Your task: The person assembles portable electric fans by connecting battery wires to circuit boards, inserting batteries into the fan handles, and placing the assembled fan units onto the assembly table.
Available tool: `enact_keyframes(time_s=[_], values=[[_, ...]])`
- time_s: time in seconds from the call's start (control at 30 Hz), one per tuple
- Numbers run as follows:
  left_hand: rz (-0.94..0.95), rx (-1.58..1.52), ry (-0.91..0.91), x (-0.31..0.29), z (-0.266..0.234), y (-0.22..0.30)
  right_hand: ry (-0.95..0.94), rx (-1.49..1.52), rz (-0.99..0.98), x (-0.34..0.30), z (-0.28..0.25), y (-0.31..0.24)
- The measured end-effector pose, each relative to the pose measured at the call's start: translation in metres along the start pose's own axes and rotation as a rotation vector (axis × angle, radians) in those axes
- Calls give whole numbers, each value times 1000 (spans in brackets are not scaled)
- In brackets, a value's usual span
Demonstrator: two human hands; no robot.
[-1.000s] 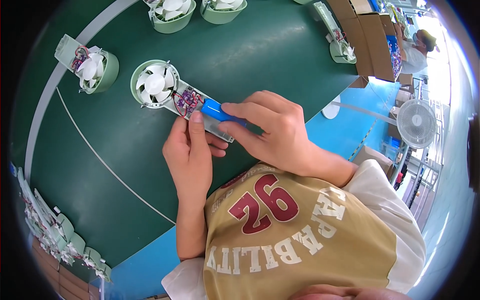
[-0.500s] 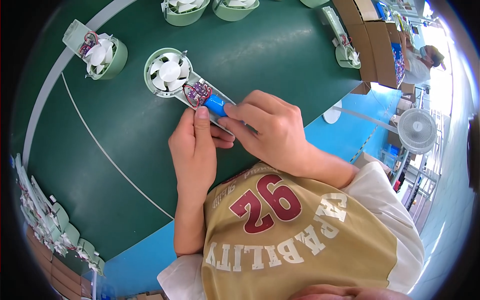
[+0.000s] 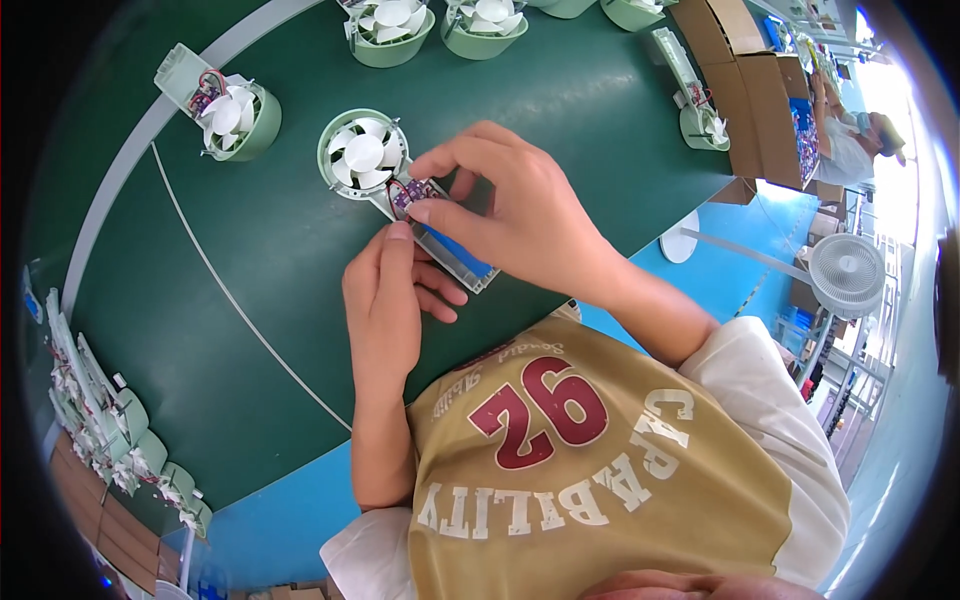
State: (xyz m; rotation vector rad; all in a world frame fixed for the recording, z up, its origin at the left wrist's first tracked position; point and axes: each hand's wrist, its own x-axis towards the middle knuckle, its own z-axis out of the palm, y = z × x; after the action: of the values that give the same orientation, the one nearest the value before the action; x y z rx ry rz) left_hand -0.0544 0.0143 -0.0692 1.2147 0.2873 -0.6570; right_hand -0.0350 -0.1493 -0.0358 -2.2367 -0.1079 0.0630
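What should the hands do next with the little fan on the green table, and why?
Probably press the small purple circuit board down into the open handle of the pale green handheld fan. The right hand has fingertips pinched right at that board, the left hand steadies the handle from below, and the blue battery already lies in the handle.

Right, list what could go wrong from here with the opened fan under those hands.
1. The right hand pinches at the small circuit board where thin red wires run; a tug might pull one loose.
2. The left hand steadies the open handheld fan with only a fingertip on the handle, so it could slide on the smooth green table.
3. The blue battery sits exposed in the open handle and might get knocked out.
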Motion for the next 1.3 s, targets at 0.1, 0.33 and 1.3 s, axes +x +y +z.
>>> enact_keyframes(time_s=[0.1,0.33,1.3], values=[[19,111,72,0,2,-2,-87,99,84,7,1,7],[109,315,258,0,14,-2,-248,372,262,12,1,8],[259,-196,589,-60,-15,-21,-548,931,532,-31,53,-24]])
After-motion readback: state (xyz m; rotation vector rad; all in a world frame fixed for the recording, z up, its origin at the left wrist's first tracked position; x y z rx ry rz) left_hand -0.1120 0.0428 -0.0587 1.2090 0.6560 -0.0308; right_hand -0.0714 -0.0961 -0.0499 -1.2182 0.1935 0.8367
